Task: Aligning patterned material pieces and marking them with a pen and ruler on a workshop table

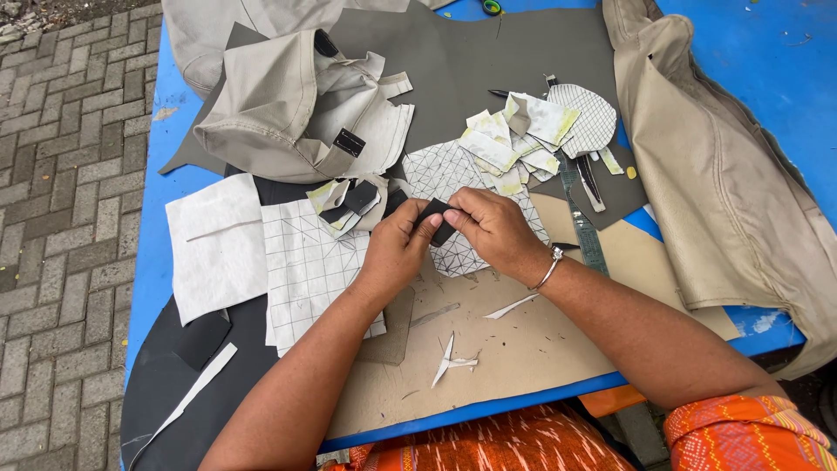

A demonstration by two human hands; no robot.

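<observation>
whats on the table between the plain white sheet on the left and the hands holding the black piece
In the head view, a white sheet printed with a grid lies between the plain white sheet and the left hand, partly under that wrist.

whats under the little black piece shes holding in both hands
Under the black piece, pinched by left hand and right hand, lies white grid-patterned fabric on a tan board. The part directly beneath is covered by the hands.

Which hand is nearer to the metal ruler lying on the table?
Right. The right hand, pinching a small black piece, is just beside the ruler, which lies past its wrist. The left hand is farther off, on the black piece's other side.
</observation>
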